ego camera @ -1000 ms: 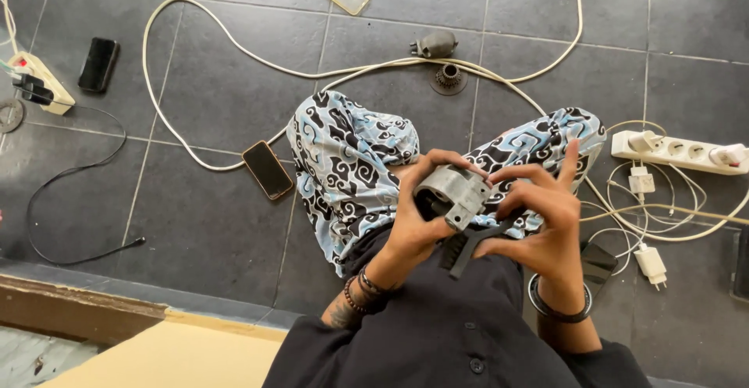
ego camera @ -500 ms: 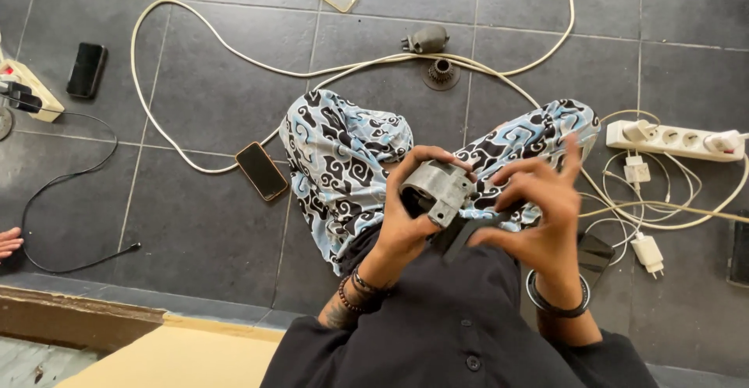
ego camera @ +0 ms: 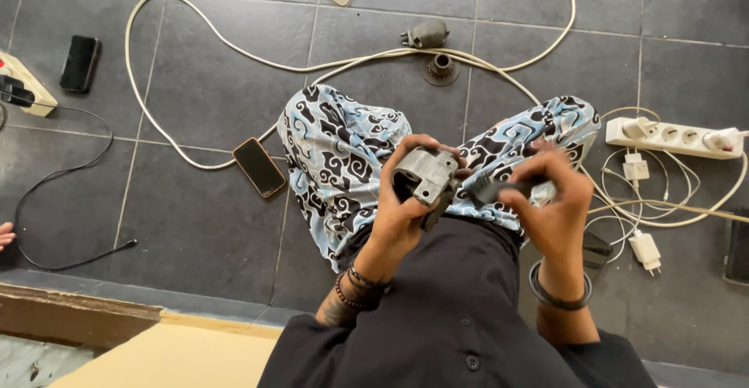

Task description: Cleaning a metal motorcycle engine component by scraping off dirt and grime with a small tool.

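Metal part: a grey cast housing (ego camera: pixel 425 176) held above the lap, over the patterned blue, black and white trousers (ego camera: pixel 343 154) of the seated person.
Left hand: the left hand (ego camera: pixel 402 208) wraps around the housing, fingers curled over its top and thumb below, gripping it firmly.
Right hand: the right hand (ego camera: pixel 555 201) is closed around a dark tool or piece (ego camera: pixel 491 190), blurred, its end just beside the housing; whether they touch cannot be told.
Wrists: beaded bracelets on the left wrist, a dark bangle (ego camera: pixel 558 296) on the right.
Clothing: a black shirt (ego camera: pixel 445 325) fills the lower middle.
Floor nearby: dark grey tiles; a phone (ego camera: pixel 260 166) lies just left of the knee, a white cable (ego camera: pixel 195 37) loops around the legs.
Further out: a small grey motor-like part (ego camera: pixel 426 34) and a round geared piece (ego camera: pixel 441 67) beyond the knees; a white power strip (ego camera: pixel 671 138) with chargers to the right; another black phone (ego camera: pixel 80 63) far left.
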